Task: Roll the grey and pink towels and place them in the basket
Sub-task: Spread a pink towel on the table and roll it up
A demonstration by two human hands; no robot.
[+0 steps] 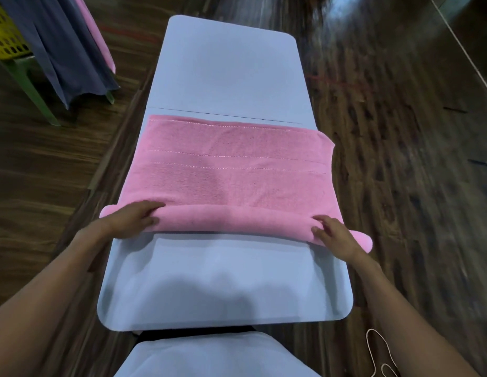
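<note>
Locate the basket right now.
In the head view the yellow basket sits at the far upper left, off the table, on a green stand, beside hanging grey and pink towels.

Bare forearms, sleeveless to the frame's edge; light garment over the torso.

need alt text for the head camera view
Both hands, left hand and right hand, grip the rolled near edge of a pink towel spread on a white table. A yellow basket stands far left.
</note>
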